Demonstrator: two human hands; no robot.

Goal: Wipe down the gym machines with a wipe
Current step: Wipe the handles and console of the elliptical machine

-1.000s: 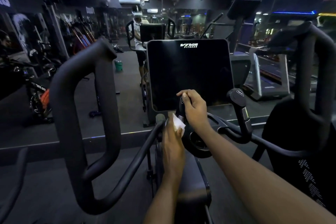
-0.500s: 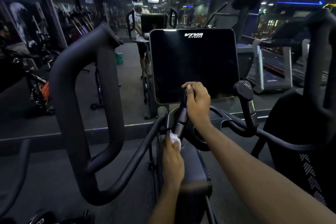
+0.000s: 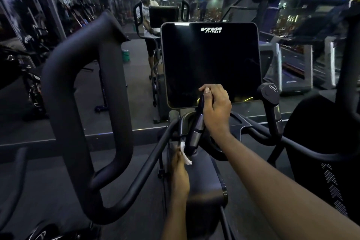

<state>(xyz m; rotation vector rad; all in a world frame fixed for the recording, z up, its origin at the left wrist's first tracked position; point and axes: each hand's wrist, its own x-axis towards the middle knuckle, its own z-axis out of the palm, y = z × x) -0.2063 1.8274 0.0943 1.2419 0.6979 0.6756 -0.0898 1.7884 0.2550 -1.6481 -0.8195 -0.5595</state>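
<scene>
Dim gym (image 3: 39, 191), wipe (image 3: 186, 159) against handgrip (image 3: 196, 128) base

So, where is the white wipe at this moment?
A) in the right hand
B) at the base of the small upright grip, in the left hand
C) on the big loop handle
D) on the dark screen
B: the left hand holds the white wipe against the base of the upright grip, whose top the right hand grips.

"VIVA FITNESS" atop console screen (image 3: 210, 64)
</scene>
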